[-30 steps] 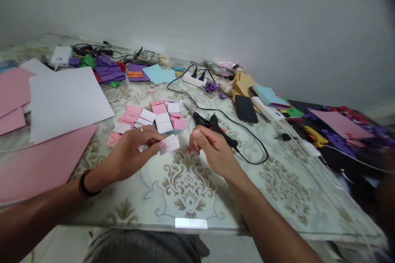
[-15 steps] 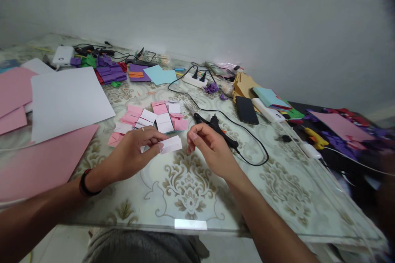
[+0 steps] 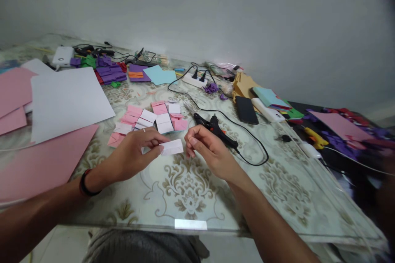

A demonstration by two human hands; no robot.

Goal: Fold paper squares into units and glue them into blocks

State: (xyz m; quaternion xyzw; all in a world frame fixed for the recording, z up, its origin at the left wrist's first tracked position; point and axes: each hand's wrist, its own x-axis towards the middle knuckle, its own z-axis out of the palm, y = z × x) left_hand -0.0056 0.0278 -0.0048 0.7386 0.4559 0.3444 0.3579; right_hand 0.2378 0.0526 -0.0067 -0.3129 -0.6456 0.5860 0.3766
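My left hand (image 3: 137, 150) pinches a small folded strip of white paper (image 3: 172, 148) between thumb and fingers. The strip points to the right, above the table. My right hand (image 3: 206, 146) is beside the strip's free end, fingers curled in and thumb against them; I see nothing in it. Whether its fingertips touch the strip, I cannot tell. Just beyond the hands lie several folded pink and white paper pieces (image 3: 164, 123), some partly hidden by my left hand. A black glue gun (image 3: 220, 129) with a cord rests behind my right hand.
Large white paper (image 3: 70, 102) and pink paper (image 3: 52, 164) lie at left. Folded purple pieces (image 3: 111, 72) are behind. A white power strip (image 3: 195, 80) has a black cord looping rightward. A dark phone (image 3: 246, 110) and a yellow glue gun (image 3: 315, 137) lie at right.
My right hand has moved slightly left, closer to the free end of the white strip. The strip has turned a little and shows more of its face.
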